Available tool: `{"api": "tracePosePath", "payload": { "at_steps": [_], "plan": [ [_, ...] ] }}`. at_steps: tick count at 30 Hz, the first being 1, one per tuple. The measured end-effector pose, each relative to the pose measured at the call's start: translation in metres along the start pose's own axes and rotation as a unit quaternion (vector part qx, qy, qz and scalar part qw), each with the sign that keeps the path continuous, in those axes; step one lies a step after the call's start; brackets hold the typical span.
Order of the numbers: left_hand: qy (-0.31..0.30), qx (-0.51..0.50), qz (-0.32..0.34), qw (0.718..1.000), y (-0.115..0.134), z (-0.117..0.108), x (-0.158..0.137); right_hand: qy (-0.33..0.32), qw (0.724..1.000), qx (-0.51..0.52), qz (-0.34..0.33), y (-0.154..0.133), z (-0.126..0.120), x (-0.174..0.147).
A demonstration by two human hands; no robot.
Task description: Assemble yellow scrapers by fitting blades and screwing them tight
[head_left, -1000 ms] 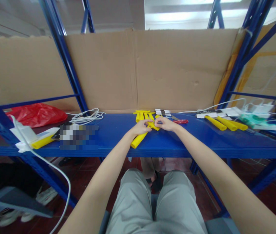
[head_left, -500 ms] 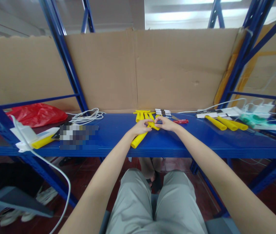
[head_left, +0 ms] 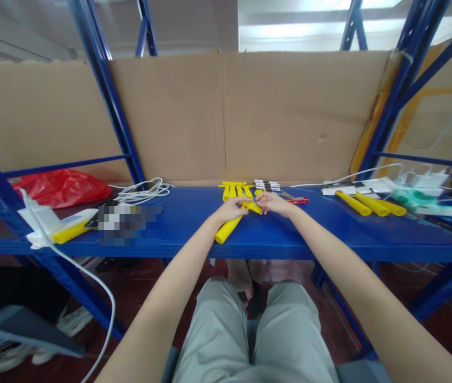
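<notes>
A yellow T-shaped plastic handle [head_left: 228,230] lies on the blue tabletop, its round tube end toward me. My left hand [head_left: 230,209] is closed around it, just below the yellow crosspiece [head_left: 253,206]. At the right end of that crosspiece, my right hand [head_left: 272,203] has its fingertips pinched together; whatever is in them is too small or hidden to name. Behind my hands lie several more yellow T-shaped handles [head_left: 232,190] side by side. A red screwdriver [head_left: 298,200] rests just beyond my right hand, and dark-and-white strips [head_left: 266,185] lie behind it.
Three yellow tubes [head_left: 352,204] lie to the right, near a green-and-white item [head_left: 419,201] and white cables. On the left are a coiled white cable [head_left: 146,190], a red plastic bag [head_left: 62,187] and another yellow handle [head_left: 70,232]. Cardboard [head_left: 301,117] walls the back; blue posts [head_left: 116,101] rise beside it.
My right hand has shifted slightly, its fingertips drawing together at the crosspiece's right end. My left hand keeps its hold on the handle in the same place.
</notes>
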State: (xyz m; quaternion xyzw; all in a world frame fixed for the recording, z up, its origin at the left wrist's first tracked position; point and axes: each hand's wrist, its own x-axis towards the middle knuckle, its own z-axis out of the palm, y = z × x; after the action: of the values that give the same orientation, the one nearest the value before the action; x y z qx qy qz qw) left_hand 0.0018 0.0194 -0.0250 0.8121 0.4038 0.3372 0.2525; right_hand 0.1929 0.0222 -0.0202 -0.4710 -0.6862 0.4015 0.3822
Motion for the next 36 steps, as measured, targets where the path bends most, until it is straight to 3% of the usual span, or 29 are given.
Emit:
{"api": "tracePosePath", "payload": {
  "at_steps": [9,13,19,22,24,26,27,30,33,36],
  "plan": [
    [-0.07,0.097,0.043,0.992,0.019,-0.011,-0.003,0.008,0.998,0.055,-0.015,-0.005,0.001,-0.003],
    [-0.047,0.164,0.037,0.985,0.029,-0.014,-0.007,0.0,0.997,0.079,-0.017,-0.002,0.0,-0.001],
    [-0.017,0.132,0.037,0.99,0.023,-0.001,-0.019,0.014,0.995,0.095,-0.008,0.003,0.001,0.003],
    [-0.011,0.146,0.034,0.989,0.022,0.004,-0.022,0.014,0.998,0.062,-0.01,0.001,-0.001,0.004],
    [-0.012,0.14,0.033,0.989,0.023,0.003,-0.021,0.051,0.998,-0.009,-0.021,0.002,-0.008,0.006],
    [-0.01,0.092,0.021,0.996,0.024,-0.001,-0.016,0.145,0.98,-0.13,-0.038,0.006,-0.021,0.008],
    [-0.006,0.046,0.008,0.999,0.025,-0.002,-0.013,0.203,0.957,-0.2,-0.054,0.01,-0.029,0.008],
    [0.0,-0.137,-0.058,0.989,0.024,-0.006,-0.005,0.291,0.897,-0.334,0.01,0.021,-0.055,0.008],
    [-0.002,-0.314,-0.099,0.944,0.024,-0.008,-0.003,0.271,0.882,-0.379,0.076,0.029,-0.068,0.006],
    [0.011,-0.426,-0.128,0.895,0.024,-0.01,-0.004,0.249,0.88,-0.392,0.102,0.03,-0.068,0.006]
  ]
}}
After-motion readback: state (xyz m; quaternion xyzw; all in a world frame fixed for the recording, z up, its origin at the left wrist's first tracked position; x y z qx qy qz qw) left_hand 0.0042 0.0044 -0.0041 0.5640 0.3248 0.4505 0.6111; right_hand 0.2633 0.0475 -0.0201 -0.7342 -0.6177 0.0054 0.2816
